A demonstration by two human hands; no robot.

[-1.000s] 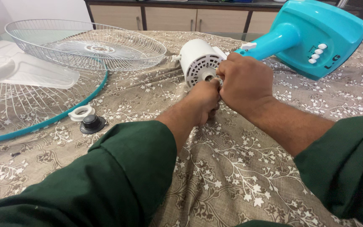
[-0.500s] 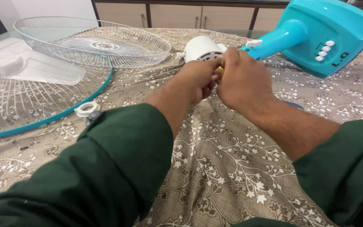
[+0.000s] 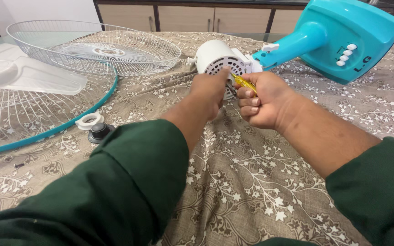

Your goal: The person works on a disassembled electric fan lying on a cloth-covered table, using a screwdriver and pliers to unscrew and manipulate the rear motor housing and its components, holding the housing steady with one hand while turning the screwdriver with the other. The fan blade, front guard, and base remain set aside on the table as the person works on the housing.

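Two dark green sleeves reach forward over the counter (image 3: 261,191), which is draped in a beige floral cloth. The right hand (image 3: 263,100) is curled tight around a yellow-handled screwdriver (image 3: 244,83). The left hand (image 3: 209,89) presses its fingers against the vented white cylindrical fan motor housing (image 3: 215,58), just beyond both hands. To the left lie a white plastic ring (image 3: 90,120) and a black round knob (image 3: 99,132). Farther off sit the turquoise plastic fan base (image 3: 343,36), a white wire grille (image 3: 94,45) and a teal-rimmed grille (image 3: 23,114).

Bright, even indoor light, soft shadows, sharp focus, slight wide-angle edge stretch.
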